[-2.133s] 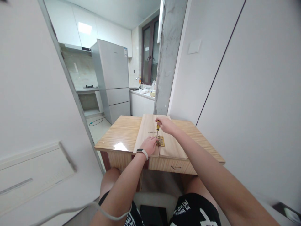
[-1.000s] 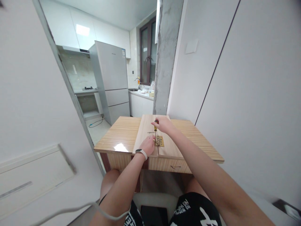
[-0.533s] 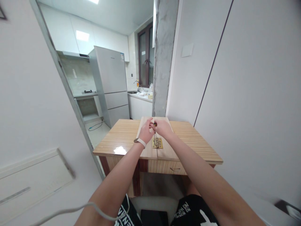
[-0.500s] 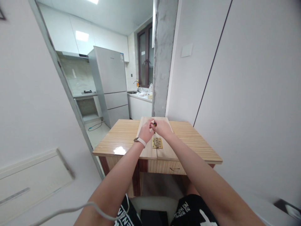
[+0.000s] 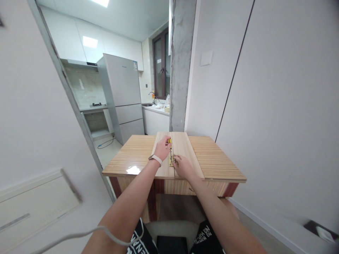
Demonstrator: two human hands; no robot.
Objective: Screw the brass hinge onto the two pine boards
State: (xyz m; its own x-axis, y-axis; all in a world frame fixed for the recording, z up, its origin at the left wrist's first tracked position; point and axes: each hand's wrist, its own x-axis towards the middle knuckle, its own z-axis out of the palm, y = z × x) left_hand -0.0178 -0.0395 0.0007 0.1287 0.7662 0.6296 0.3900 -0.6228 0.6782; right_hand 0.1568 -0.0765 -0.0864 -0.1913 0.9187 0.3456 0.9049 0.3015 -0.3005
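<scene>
My left hand (image 5: 162, 148), with a pale-banded watch at the wrist, is closed around the yellow-and-black handle of a screwdriver (image 5: 170, 140). The screwdriver's shaft points down to a brass hinge (image 5: 171, 163). That hinge lies over the seam between two pale wooden boards (image 5: 185, 148). My right hand (image 5: 182, 165) is down at the hinge, thumb and fingertips brought together beside the screwdriver's tip and covering the hinge's right part. Anything small between those fingertips is hidden.
The boards rest side by side on a wood-grain table (image 5: 214, 158) with a drawer front (image 5: 182, 186). A grey cable (image 5: 97, 229) crosses near my left forearm. Beyond the table stand a concrete pillar (image 5: 181, 77) and a silver fridge (image 5: 123, 84); a white wall (image 5: 278, 106) rises on the right.
My right hand has left the screwdriver handle and come down toward me to the hinge. My left hand stays on the handle, which now shows more clearly. The view has shifted slightly.
</scene>
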